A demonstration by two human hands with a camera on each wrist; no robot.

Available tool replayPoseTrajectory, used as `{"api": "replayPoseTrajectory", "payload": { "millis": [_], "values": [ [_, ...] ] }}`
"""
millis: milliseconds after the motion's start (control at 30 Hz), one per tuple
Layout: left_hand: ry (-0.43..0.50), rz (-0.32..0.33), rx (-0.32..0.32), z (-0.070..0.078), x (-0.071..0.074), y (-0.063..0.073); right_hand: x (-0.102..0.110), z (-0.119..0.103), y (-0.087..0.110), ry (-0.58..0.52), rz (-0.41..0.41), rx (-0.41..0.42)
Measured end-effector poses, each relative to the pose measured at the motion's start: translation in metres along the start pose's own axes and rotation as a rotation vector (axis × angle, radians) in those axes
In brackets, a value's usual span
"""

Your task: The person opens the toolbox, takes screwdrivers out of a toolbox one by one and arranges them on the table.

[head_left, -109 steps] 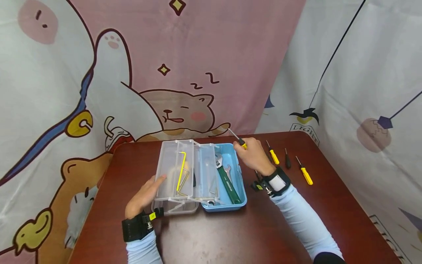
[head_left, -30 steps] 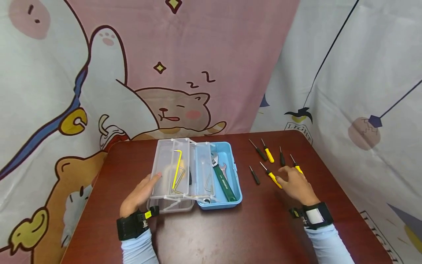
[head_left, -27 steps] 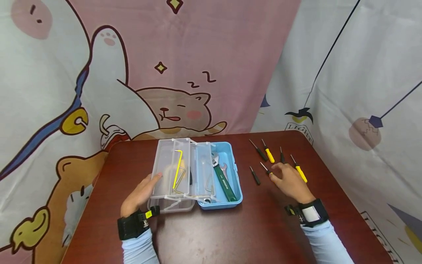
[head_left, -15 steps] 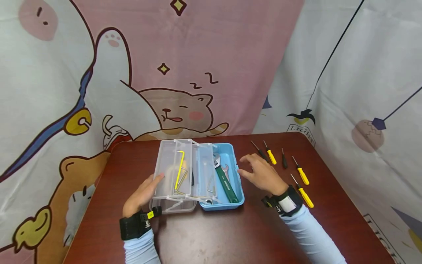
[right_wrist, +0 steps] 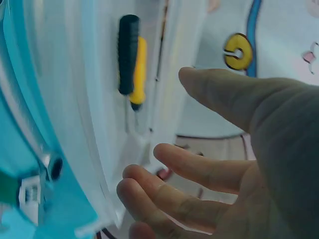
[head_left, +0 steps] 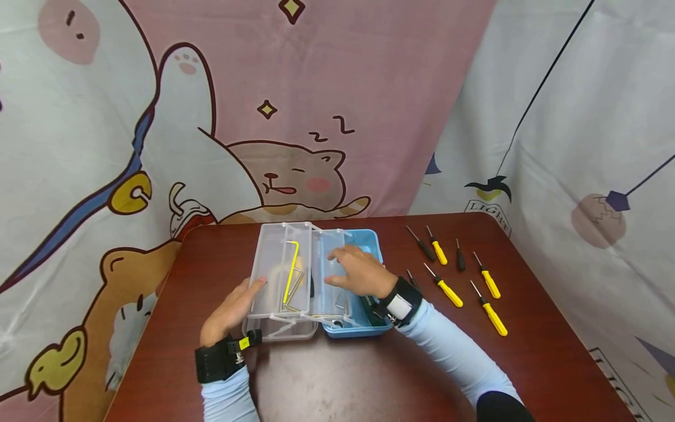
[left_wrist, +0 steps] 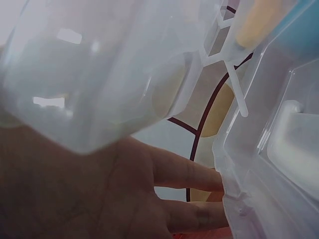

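Note:
A blue toolbox (head_left: 354, 334) stands opened on the table, with clear trays (head_left: 266, 249) folded out to its left. My left hand (head_left: 232, 310) rests against the left side of the clear part, fingers behind it and thumb at its edge. Above the box, my right hand (head_left: 364, 272) is spread with thumb and fingers apart, holding nothing. In the right wrist view, a dark-handled screwdriver (right_wrist: 128, 55) and a yellow-handled one (right_wrist: 141, 74) lie in a clear compartment beyond the fingers. The green-handled adjustable wrench (head_left: 371, 313) in the blue base is mostly hidden under my right wrist.
Yellow screwdrivers (head_left: 445, 287) and dark ones (head_left: 420, 243) lie on the table (head_left: 337, 381) right of the box, several in all. The upper tray holds a yellow hex key (head_left: 291, 272) and silver hex keys (head_left: 293, 292). A printed cloth (head_left: 401, 88) hangs behind.
The right hand held a screwdriver beside the box, then was among the screwdrivers on the right without it. It has since moved left over the box, its fingers spread. The left hand has stayed put.

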State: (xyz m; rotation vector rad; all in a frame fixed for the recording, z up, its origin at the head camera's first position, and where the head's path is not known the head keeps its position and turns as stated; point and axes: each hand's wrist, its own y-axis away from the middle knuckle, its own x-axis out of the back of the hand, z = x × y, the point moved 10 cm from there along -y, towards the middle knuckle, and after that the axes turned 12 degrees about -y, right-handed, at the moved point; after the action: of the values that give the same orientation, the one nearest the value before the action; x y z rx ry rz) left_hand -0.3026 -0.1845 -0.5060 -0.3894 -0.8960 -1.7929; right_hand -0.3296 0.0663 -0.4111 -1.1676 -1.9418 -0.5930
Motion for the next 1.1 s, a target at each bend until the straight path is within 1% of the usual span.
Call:
{"api": "replayPoseTrajectory", "payload": {
  "millis": [67,167,267,333,433,533,600,700,833,900,967,1100],
  "values": [
    [0.001,0.002,-0.006,0.001,0.000,0.000,-0.010,-0.004,-0.012,0.034,-0.031,0.001],
    [0.007,0.002,-0.017,0.002,-0.001,-0.001,-0.025,-0.003,-0.026,0.099,-0.090,-0.057],
    [0.011,0.003,-0.020,0.002,-0.002,-0.001,-0.036,-0.001,-0.036,0.155,-0.143,-0.114],
    [0.012,0.002,-0.023,0.003,-0.003,0.000,-0.041,-0.001,-0.040,0.173,-0.173,-0.139],
    [0.014,0.002,-0.026,0.003,-0.003,0.000,-0.043,-0.004,-0.045,0.156,-0.200,-0.164],
    [0.012,0.007,-0.032,0.004,-0.001,0.000,-0.042,-0.007,-0.051,0.142,-0.205,-0.176],
    [0.007,0.010,-0.027,0.003,0.000,-0.001,-0.043,-0.009,-0.054,0.154,-0.192,-0.170],
    [-0.005,0.010,-0.030,0.005,0.000,-0.002,-0.042,-0.010,-0.055,0.185,-0.161,-0.162],
    [-0.014,0.007,-0.036,0.007,-0.001,-0.004,-0.041,-0.010,-0.054,0.244,-0.105,-0.175],
    [-0.020,0.000,-0.024,0.007,-0.002,-0.003,-0.043,-0.009,-0.052,0.252,-0.091,-0.180],
    [-0.020,-0.010,-0.017,0.006,-0.002,-0.003,-0.046,-0.007,-0.053,0.254,-0.113,-0.177],
    [0.001,-0.017,-0.022,0.004,-0.003,-0.002,-0.050,-0.007,-0.050,0.221,-0.206,-0.145]
  ]
}}
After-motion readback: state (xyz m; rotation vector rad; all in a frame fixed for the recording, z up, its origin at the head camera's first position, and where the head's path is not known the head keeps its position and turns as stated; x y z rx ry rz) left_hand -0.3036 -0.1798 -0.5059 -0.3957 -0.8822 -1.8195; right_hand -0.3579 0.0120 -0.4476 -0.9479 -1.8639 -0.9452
